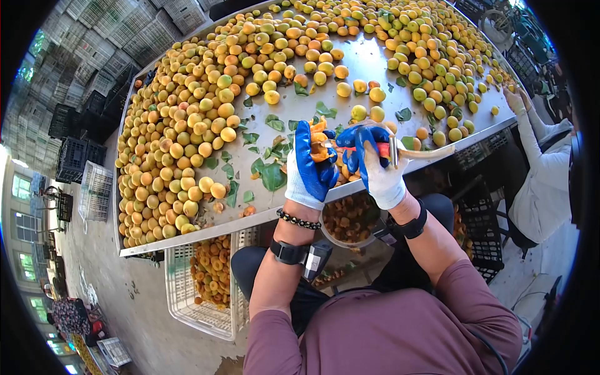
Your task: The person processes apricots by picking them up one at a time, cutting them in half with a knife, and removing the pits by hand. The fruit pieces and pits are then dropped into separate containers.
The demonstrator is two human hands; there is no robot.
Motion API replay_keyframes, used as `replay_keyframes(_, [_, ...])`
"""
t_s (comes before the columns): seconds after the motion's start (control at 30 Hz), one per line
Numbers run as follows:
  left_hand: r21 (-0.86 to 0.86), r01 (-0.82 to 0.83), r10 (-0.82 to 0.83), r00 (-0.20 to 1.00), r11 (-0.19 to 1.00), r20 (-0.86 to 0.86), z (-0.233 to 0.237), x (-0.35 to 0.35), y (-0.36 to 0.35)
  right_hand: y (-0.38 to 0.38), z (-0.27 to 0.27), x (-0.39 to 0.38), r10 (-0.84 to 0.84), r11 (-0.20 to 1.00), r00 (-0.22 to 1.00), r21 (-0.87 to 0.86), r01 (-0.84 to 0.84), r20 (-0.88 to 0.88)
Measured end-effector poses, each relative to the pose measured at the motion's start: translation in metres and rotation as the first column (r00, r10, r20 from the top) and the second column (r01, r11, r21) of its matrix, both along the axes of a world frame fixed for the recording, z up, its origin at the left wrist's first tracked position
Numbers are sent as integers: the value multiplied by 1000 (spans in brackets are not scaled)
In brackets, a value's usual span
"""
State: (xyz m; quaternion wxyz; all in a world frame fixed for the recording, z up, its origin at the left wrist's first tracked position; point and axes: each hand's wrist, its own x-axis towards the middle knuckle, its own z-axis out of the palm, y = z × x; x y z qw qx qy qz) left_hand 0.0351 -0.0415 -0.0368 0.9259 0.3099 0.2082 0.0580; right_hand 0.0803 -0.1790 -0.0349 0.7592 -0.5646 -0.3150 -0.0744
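My left hand (pixel 309 169), in a blue-and-white glove, is closed around an opened orange apricot (pixel 320 145) above the table's front edge. Just right of it, my right hand (pixel 378 165), gloved alike, grips a red-handled tool (pixel 394 152) with a metal end piece and a long pale curved part pointing right. The tool's red tip reaches toward the apricot; whether they touch is hidden by my fingers. Beneath my hands, a bucket (pixel 351 246) of split apricots stands between my knees. Green leaves (pixel 274 177) lie on the metal table (pixel 265 203) beside my left hand.
Whole apricots (pixel 181 150) are heaped across the table's left and far side. A white crate (pixel 177 284) of split fruit sits under the front edge, left of my leg. Black crates (pixel 487 234) stand at right, near another person in a pale sleeve (pixel 531 140).
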Motion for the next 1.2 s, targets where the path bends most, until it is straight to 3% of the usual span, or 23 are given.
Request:
replay_keyframes(0.03, [7,-11,11,1000,1000,2,3,0,-1,-3,3,1,-34,995,989,-83,47,147])
replay_keyframes(0.13, [-10,-9,9,1000,1000,24,3,-1,-1,-5,15,3,74,991,994,-114,-66,74])
replay_keyframes(0.2, [-32,7,-6,999,999,41,3,0,-3,-4,15,7,60,990,988,-135,-41,139])
replay_keyframes(0.27, [-31,-102,103,994,994,34,2,2,-7,-5,21,6,66,972,947,-234,11,316])
replay_keyframes(0.3, [-32,-104,105,994,994,34,3,1,-7,-7,20,5,78,949,947,-314,26,313])
replay_keyframes(0.4, [-40,-66,69,995,997,72,9,-3,-4,-6,26,1,117,960,928,-280,-15,353])
replay_keyframes(0.53, [-192,-68,73,997,979,18,22,-5,-7,-1,21,-9,116,977,977,-200,-79,181])
replay_keyframes(0.57, [-241,-85,90,996,967,8,23,-4,-7,3,21,-9,71,981,967,-190,-24,244])
replay_keyframes(0.7, [-270,-36,29,999,962,-30,20,-6,-3,8,10,-13,101,984,986,-157,-80,133])
replay_keyframes(0.8, [-280,33,-5,995,959,101,9,-6,-1,10,2,-17,28,991,995,-135,-14,99])
replay_keyframes(0.87, [-278,55,-30,995,959,92,11,-5,-2,11,-8,-17,86,990,994,-104,-93,-73])
replay_keyframes(1.0, [-332,150,-80,973,931,215,6,-7,2,18,4,-11,76,979,991,-197,-53,112])
replay_keyframes(1.07, [-326,-53,73,996,944,52,9,-1,-4,17,2,-14,56,962,996,-271,-35,70])
replay_keyframes(1.13, [-323,-20,54,994,946,98,0,-1,-1,20,17,-15,50,972,968,-236,10,247])
replay_keyframes(1.2, [-318,12,36,989,948,144,-2,-1,-1,24,9,-14,-9,967,973,-245,68,232])
